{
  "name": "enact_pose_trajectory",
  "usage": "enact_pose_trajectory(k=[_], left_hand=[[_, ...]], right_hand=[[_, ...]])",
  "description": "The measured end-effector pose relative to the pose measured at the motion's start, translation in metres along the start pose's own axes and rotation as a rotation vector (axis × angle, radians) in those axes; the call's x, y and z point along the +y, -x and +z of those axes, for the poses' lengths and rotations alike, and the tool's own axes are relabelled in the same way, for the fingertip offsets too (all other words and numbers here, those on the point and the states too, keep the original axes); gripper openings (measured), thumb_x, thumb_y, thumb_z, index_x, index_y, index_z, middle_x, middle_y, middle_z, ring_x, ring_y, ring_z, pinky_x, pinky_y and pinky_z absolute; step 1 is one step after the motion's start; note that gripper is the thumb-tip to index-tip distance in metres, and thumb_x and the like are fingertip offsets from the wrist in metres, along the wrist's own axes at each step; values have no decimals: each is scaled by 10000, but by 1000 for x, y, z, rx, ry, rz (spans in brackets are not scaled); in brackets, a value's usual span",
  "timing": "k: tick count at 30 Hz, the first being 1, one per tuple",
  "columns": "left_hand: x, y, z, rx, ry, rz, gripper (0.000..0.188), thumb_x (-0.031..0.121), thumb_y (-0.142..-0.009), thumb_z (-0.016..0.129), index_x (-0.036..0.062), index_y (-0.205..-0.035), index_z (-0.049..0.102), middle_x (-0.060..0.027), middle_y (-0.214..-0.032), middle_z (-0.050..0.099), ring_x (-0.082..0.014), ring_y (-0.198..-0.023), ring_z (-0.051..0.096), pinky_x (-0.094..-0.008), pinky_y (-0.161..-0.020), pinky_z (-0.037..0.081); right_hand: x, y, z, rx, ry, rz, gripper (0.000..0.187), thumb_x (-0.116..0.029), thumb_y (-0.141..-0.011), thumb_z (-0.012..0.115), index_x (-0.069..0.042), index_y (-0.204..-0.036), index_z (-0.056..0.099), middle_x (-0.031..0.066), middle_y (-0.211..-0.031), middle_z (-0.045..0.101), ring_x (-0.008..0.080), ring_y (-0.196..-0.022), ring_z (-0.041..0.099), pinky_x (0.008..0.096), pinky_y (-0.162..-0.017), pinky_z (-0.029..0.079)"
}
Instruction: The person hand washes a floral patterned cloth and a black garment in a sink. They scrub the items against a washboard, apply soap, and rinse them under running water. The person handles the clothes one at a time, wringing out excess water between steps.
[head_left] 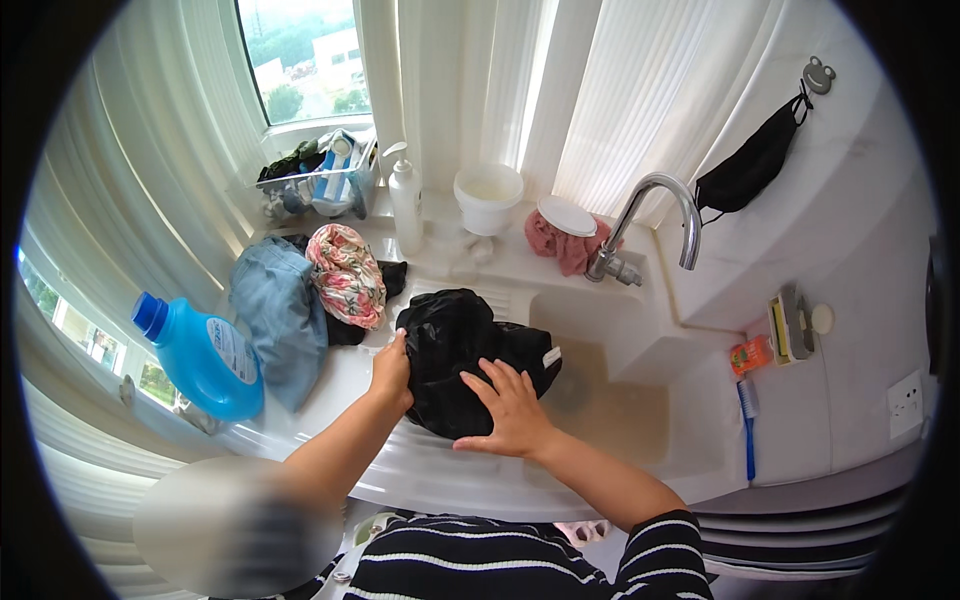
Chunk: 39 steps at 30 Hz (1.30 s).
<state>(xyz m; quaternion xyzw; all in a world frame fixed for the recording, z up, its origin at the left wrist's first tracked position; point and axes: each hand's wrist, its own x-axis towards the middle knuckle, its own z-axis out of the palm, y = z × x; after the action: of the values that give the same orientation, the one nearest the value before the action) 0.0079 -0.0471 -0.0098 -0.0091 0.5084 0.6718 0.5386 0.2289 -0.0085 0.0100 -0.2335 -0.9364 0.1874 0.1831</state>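
Observation:
A bunched black garment (pixel 445 335) lies over the ribbed washboard side of the white sink (pixel 700 450), with a small white tag showing at its right end. My left hand (pixel 392 372) grips its left edge, the thumb up and the other fingers mostly hidden by the cloth. On the front of the garment rests my right hand (pixel 510 410), fingers spread and palm down. Right of the cloth, murky brownish water (pixel 610 405) fills part of the basin.
Left of the washboard are a blue detergent bottle (pixel 205 360), blue clothing (pixel 275 300) and a floral cloth (pixel 345 270). Behind stand a pump bottle (pixel 405 205), a white tub (pixel 488 200) and a pink cloth (pixel 565 248). A curved faucet (pixel 650 185) overhangs the basin; a blue brush (pixel 748 430) is at right.

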Motion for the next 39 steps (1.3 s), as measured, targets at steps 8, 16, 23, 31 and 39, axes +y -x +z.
enact_pose_trajectory(k=[8,16,23,31,39], left_hand=[[-51,86,-4,42,204,-368,465,340,-1059,239,33,-1332,457,-172,-1369,498,-340,-1214,527,-540,-1033,416],[-3,84,-22,-258,-1114,554,214,213,-867,720,16,-921,658,-96,-814,701,-180,-639,659,-283,-542,500],[3,34,-25,-230,-1674,998,545,435,-694,767,73,-1077,629,-149,-952,597,-335,-927,595,-427,-796,504],[47,48,16,-393,-1749,429,715,745,-689,665,52,-863,705,-116,-814,671,-309,-798,668,-407,-687,528],[6,-102,-9,171,-1302,1004,602,400,-812,743,19,-1244,571,-185,-1008,673,-314,-901,659,-376,-798,510]], right_hand=[[75,-34,3,120,269,-146,201,-43,-741,605,-128,-922,588,45,-824,542,253,-825,575,388,-653,487],[61,-122,-49,581,339,-322,95,-89,-755,580,-104,-848,588,47,-845,582,248,-829,583,363,-674,493],[65,-124,-55,479,157,-137,228,-12,-796,559,-69,-1016,547,129,-985,607,342,-945,598,425,-779,496],[114,-87,2,-14,17,191,355,-3,-799,552,-97,-1141,546,150,-1119,603,397,-1051,549,435,-877,463],[80,-101,-9,-258,-90,-453,266,1,-758,575,-123,-974,670,20,-1105,615,277,-1031,540,370,-886,469]])
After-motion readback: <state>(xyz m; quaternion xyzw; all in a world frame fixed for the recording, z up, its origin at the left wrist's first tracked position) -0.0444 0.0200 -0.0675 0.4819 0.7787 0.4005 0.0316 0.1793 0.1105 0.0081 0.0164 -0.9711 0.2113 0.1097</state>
